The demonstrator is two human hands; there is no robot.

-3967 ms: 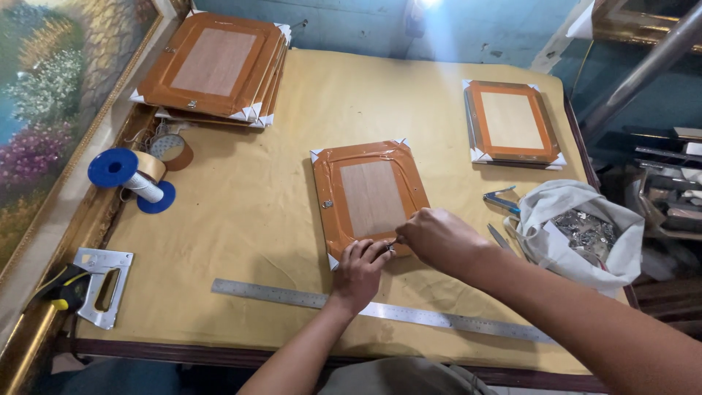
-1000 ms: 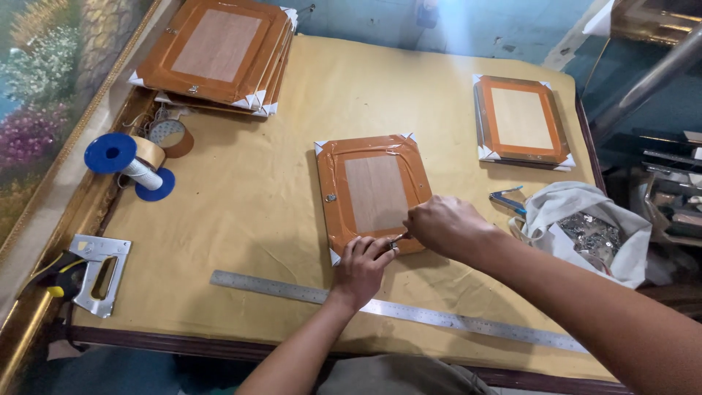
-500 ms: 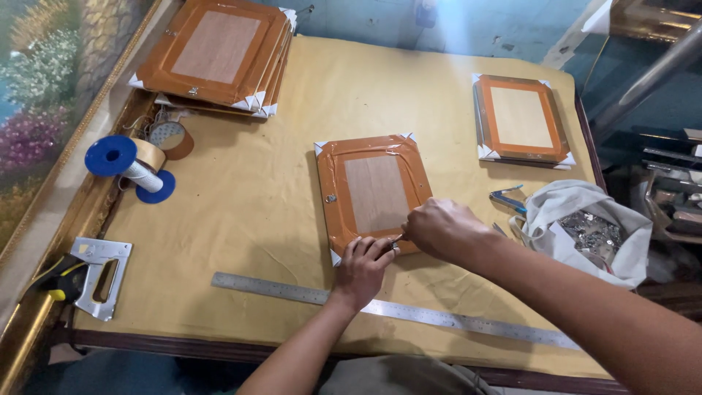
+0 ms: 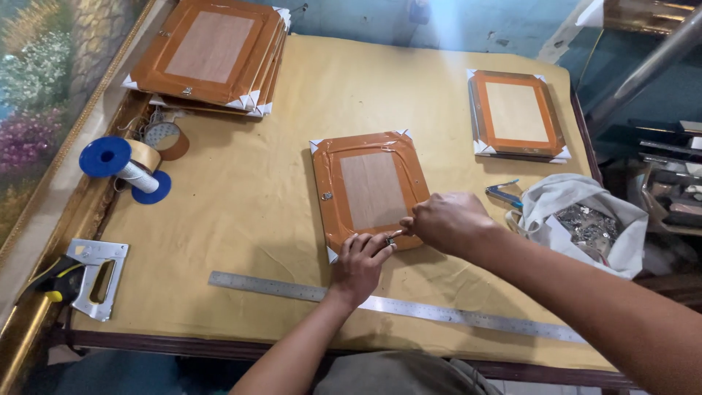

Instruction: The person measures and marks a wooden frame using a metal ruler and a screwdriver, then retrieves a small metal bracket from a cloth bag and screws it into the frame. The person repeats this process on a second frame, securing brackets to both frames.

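1. Near the middle of the paper-covered table (image 4: 241,190), a brown picture frame (image 4: 369,192) lies face down with white corner guards at its corners.
2. Both hands meet at that frame's near edge: the left hand (image 4: 362,261) rests on the near left part, fingers curled onto the frame and pinching a small metal piece (image 4: 393,236) at the fingertips.
3. Coming in from the right, the right hand (image 4: 444,222) is clenched, its fingertips pressed together at the same small metal piece; whether it truly grips the piece cannot be told.
4. Just nearer than the hands, a long steel ruler (image 4: 395,306) lies across the table under the left forearm.
5. To the right, a white cloth bag (image 4: 585,223) sits open with small metal parts inside, and a blue-handled tool (image 4: 504,194) lies beside it.
6. Farther right and back lies a second frame (image 4: 517,115); a stack of frames (image 4: 212,55) sits at the far left.
7. Along the left edge stand a blue spool (image 4: 124,168), a roll of tape (image 4: 167,139) and a staple gun (image 4: 91,278).
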